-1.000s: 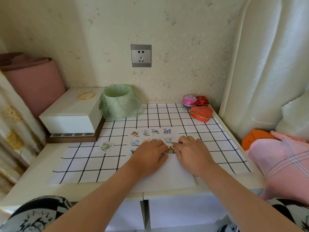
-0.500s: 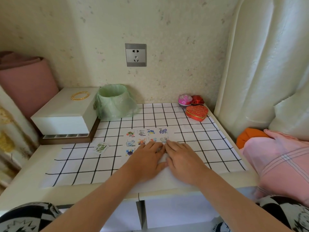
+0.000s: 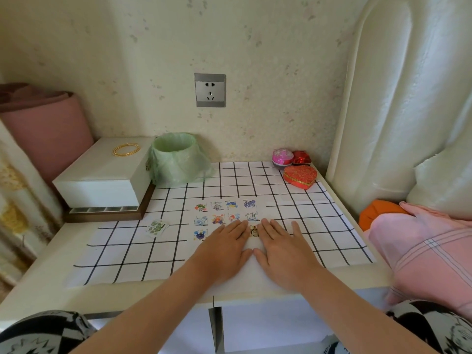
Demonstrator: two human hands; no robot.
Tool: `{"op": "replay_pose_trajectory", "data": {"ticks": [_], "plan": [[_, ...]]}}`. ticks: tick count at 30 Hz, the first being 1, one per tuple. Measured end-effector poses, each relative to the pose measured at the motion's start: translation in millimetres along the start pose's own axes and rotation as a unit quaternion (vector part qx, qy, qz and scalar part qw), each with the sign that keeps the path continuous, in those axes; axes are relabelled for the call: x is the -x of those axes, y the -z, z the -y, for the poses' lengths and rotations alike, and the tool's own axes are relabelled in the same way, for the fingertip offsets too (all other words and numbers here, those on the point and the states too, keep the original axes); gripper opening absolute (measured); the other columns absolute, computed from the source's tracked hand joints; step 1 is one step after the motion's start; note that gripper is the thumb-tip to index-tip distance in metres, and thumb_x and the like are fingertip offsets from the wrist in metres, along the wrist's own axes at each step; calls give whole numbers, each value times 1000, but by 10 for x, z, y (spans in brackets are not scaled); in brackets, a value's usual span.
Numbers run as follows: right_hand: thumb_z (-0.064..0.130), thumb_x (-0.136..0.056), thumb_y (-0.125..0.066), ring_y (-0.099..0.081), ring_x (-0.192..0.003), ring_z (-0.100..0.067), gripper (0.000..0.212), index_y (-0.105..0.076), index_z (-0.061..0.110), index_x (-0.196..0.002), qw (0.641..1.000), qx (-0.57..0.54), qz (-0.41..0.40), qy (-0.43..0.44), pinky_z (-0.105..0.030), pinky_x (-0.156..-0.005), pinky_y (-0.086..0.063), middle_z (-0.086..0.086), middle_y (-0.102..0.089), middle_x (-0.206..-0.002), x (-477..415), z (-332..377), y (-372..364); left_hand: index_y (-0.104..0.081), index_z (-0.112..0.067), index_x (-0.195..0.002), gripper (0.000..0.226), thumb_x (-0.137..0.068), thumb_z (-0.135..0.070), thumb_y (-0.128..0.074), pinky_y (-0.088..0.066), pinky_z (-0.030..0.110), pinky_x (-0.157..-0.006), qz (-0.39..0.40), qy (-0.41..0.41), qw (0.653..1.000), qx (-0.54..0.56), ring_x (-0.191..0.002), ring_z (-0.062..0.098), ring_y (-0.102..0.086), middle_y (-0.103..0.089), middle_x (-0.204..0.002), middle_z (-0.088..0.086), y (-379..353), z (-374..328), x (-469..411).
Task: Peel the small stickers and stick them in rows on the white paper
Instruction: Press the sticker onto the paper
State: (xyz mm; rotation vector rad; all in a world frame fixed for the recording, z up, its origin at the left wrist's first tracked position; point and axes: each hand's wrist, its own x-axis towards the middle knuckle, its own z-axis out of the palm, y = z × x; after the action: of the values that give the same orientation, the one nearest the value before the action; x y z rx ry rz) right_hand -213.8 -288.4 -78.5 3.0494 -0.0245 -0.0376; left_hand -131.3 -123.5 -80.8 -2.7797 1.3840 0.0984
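One sticker (image 3: pixel 254 231) between left fingers (image 3: pixel 237 228), right fingers (image 3: pixel 268 227), on white paper (image 3: pixel 251 274)

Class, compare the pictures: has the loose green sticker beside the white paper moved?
No. The green sticker still sits on the same grid line before the white box.

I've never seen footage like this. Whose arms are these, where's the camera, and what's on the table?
No machine here: a person wears one camera on the head, looking down at their own bare hands. The left hand and right hand lie flat on the white paper, holding nothing. Small stickers sit in rows on it. Another sticker piece lies to the left on the checked mat, near a white box and a green-bagged bin.
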Motion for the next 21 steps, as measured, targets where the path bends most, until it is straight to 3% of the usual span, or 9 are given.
{"op": "replay_pose_trajectory", "data": {"ticks": [3, 6, 10, 14, 18, 21], "plan": [[55, -90, 2, -19, -153, -23, 87, -24, 8, -157, 1000, -4, -14, 9, -56, -121, -16, -9, -21, -165, 0, -16, -58, -5, -20, -159, 61, -106, -47, -19, -5, 44, -124, 6, -6, 1000, -10, -153, 15, 4, 3, -167, -3, 23, -3, 27], [55, -88, 8, -6, -155, -16, 86, -10, 14, -160, 999, -21, -6, 48, -50, -124, -9, -3, -7, -169, 6, -47, -35, -8, -24, -159, 60, -105, -49, -15, -6, 46, -124, 6, -16, 1000, 1, -153, 17, 2, -1, -167, -4, 26, 18, 39], [58, -81, 12, -3, -155, -11, 91, -7, 18, -161, 999, -30, 4, 35, -48, -124, -6, 4, -5, -169, -2, -57, 21, -16, -26, -158, 87, -82, -60, 11, -12, 46, -123, -6, -20, 1000, 0, -153, 16, -6, -9, -166, -4, 20, 47, 37], [59, -80, 13, -5, -154, -10, 93, -11, 20, -160, 999, -32, 3, 23, -49, -123, -7, 5, -6, -169, -7, -59, 32, -25, -23, -156, 88, -83, -60, 8, -19, 47, -121, -12, -18, 1000, 5, -152, 19, -14, -19, -164, -1, 4, 66, 14], [58, -79, 15, -9, -155, -14, 95, -13, 18, -160, 1000, -4, 3, 23, -52, -122, -7, 1, -10, -168, -16, -38, 54, -26, -21, -156, 64, -101, -51, -14, -22, 46, -120, -15, -13, 1000, 5, -151, 20, -15, -21, -164, 0, 19, 49, 19], [58, -86, 8, -16, -154, -19, 87, -14, 19, -160, 999, -3, 2, 33, -54, -122, -12, -1, -14, -168, 4, -44, 35, -26, -21, -156, 83, -87, -55, 6, -26, 45, -119, -22, -16, 1000, -9, -151, 19, -18, -23, -163, -1, 52, 41, 49]]}}
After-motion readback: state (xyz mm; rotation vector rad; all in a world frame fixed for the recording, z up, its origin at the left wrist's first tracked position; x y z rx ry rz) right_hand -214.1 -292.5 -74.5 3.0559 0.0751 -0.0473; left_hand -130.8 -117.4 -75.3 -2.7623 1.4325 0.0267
